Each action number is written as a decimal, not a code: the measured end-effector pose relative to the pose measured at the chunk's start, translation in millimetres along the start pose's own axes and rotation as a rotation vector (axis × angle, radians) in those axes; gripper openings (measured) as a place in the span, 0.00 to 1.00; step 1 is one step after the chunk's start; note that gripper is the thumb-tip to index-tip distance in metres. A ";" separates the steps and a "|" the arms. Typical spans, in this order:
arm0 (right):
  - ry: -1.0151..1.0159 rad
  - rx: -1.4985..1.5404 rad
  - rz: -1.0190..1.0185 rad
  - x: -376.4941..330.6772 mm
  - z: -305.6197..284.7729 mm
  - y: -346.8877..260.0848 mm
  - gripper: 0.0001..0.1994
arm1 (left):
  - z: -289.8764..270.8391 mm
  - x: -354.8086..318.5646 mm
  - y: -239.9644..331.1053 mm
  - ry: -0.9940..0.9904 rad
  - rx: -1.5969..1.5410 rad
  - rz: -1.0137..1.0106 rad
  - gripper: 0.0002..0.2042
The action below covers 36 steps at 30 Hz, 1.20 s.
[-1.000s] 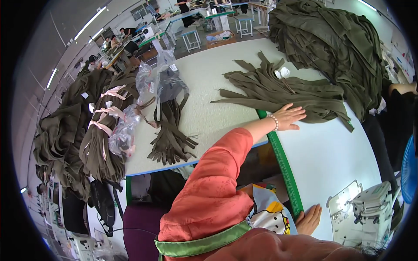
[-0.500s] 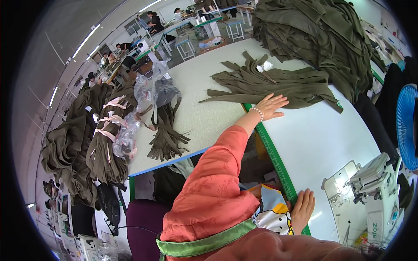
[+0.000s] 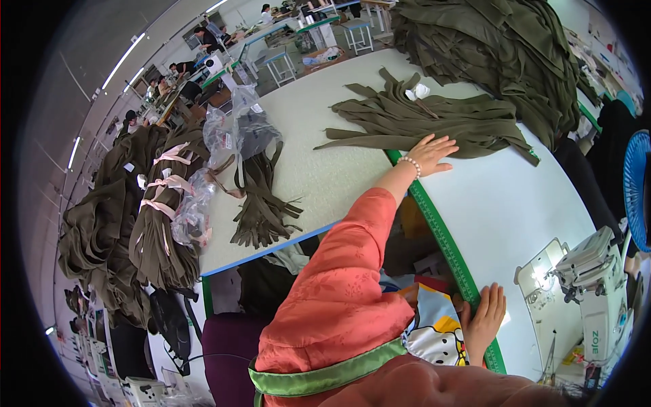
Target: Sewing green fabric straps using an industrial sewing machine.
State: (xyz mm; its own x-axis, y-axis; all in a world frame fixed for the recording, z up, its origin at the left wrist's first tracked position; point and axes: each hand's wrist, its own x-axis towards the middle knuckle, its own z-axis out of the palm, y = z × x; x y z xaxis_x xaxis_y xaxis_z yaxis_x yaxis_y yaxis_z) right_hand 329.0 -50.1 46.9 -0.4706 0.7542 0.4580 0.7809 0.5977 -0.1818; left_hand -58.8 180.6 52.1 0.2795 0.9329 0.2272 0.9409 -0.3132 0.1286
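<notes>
Olive fabric strips [image 3: 468,115] across pale tabletops [image 3: 305,169], workroom [image 3: 166,49] beyond.

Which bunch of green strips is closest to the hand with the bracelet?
The spread-out bunch with the white piece on top and the left hand at its edge. The bunch by the plastic bags and the pink-tied bunch lie farther left.

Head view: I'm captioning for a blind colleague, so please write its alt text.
A person's left hand lies at the edge of olive fabric strips; the right hand rests on a white table near a sewing machine. A larger olive fabric heap sits beyond.
</notes>
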 end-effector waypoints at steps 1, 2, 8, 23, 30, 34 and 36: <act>0.001 -0.010 0.023 0.4 -0.4 -3.9 0.25 | 1.2 -1.7 -0.1 0.007 -0.015 0.001 0.30; 0.001 -0.019 0.046 0.9 0.1 -7.8 0.24 | 1.5 -3.1 -1.7 0.014 -0.030 0.001 0.30; 0.047 -0.073 0.075 0.6 9.1 -10.4 0.21 | 1.9 -3.3 -5.5 0.039 -0.037 0.011 0.30; 0.133 -0.129 0.139 5.4 4.5 -13.1 0.18 | 8.8 8.1 -15.6 0.113 -0.073 0.073 0.25; 0.140 -0.150 0.150 1.7 6.7 -10.8 0.19 | 11.6 12.3 -23.4 0.173 -0.160 0.110 0.20; 0.152 -0.166 0.137 0.9 8.7 -11.3 0.19 | 12.5 13.4 -15.8 0.339 -0.158 0.067 0.18; 0.158 -0.174 0.126 0.8 8.3 -11.6 0.19 | 2.4 13.7 -4.1 0.340 -0.206 -0.080 0.16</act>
State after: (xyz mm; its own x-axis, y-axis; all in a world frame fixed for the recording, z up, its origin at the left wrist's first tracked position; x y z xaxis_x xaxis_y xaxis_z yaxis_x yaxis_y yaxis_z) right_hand 316.2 -54.2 42.1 -0.3058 0.7597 0.5739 0.8945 0.4358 -0.1003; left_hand -58.4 195.1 52.4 0.0951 0.8544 0.5108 0.8893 -0.3035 0.3421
